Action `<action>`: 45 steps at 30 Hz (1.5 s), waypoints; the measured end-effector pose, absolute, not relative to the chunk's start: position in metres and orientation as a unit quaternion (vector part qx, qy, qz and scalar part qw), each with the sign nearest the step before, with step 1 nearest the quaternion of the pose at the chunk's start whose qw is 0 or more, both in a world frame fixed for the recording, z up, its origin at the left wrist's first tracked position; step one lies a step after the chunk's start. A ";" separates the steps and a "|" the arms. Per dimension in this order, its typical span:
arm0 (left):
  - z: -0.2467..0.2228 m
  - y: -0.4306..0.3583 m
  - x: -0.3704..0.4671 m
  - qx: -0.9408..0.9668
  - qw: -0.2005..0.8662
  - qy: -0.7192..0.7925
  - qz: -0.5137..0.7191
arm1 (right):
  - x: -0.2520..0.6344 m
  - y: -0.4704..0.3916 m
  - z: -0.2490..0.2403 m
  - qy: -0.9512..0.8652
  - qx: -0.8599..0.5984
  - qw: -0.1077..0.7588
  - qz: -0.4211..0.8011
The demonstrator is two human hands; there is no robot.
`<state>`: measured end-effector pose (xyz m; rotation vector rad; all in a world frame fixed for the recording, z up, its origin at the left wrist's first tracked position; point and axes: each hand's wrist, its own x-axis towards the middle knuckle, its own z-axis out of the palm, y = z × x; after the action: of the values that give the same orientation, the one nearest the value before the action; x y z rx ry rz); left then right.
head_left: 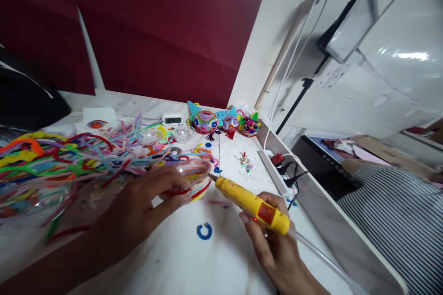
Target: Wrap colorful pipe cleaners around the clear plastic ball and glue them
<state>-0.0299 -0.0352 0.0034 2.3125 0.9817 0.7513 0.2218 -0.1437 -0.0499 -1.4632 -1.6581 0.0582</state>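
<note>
In the head view, my left hand (141, 207) grips a clear plastic half-shell (199, 167) by its near side, with thumb and fingers closed on the wall. Red and yellow pipe cleaner runs along its outside. My right hand (273, 239) is wrapped round a yellow hot glue gun (242, 196), and a translucent glue stick (325, 258) trails from its back end. The nozzle points at the shell's right rim, very close to it; whether they touch I cannot tell. Below them on the white table lies a blue pipe cleaner curl (204, 231), bent into an open ring.
A heap of coloured pipe cleaners (79, 156) covers the table's left. Several finished animal-faced ornaments (205, 121) stand at the back near a digital clock (172, 119). A power strip (277, 170) with cables lies along the right edge. A person in a striped garment (398, 212) is at right.
</note>
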 end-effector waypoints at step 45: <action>0.019 -0.033 -0.027 0.805 0.229 0.409 0.363 | 0.229 -0.169 -0.043 -0.633 -0.672 0.176 0.341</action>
<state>-0.0268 -0.0327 0.0194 2.2156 1.1266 0.9982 0.2294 -0.1687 -0.0430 -1.9034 -1.7928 0.9661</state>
